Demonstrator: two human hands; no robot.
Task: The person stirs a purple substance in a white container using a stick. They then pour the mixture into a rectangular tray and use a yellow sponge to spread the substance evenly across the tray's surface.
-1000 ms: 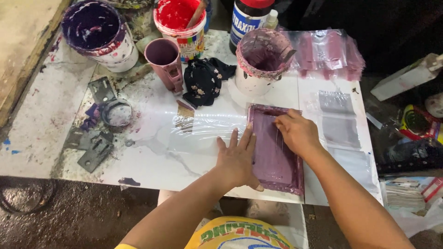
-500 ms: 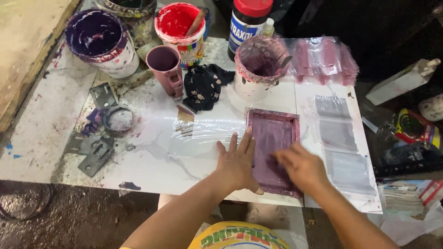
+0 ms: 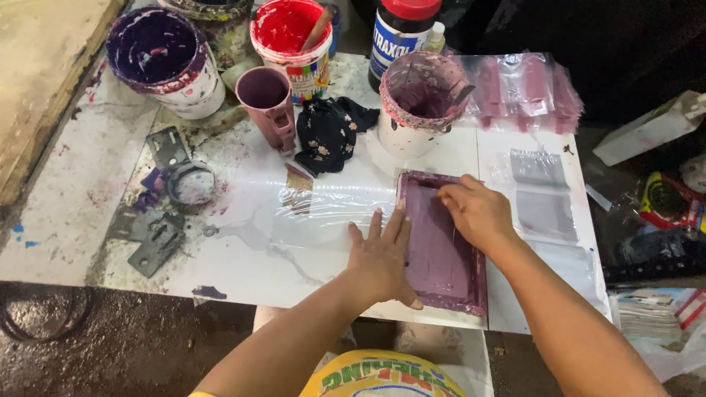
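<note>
Pressing flat on the white marble-patterned tabletop (image 3: pixel 243 250), the left hand (image 3: pixel 382 257) is lying with fingers spread and extended, its thumb side touching the left rail of the purple-stained rectangular printing frame (image 3: pixel 443 242); it is gripping nothing, only bearing down. The frame's long axis is running away from the person, tilted slightly leftward at the far end. The right hand (image 3: pixel 476 215) is resting on the frame's far half, fingers curled loosely over the mesh (whether something small is pinched beneath them I cannot tell). The right hand is the one nearer the frame's centre.

A clear plastic film sheet (image 3: pixel 331 206) is lying under the frame's left edge. Beyond it: a purple-smeared white paint tub (image 3: pixel 418 103), a dark jar with red lid and blue-white label (image 3: pixel 401 33), a red paint bucket (image 3: pixel 290 40). Pink-tinted clear bags (image 3: pixel 526 88) are sitting at far right.
</note>
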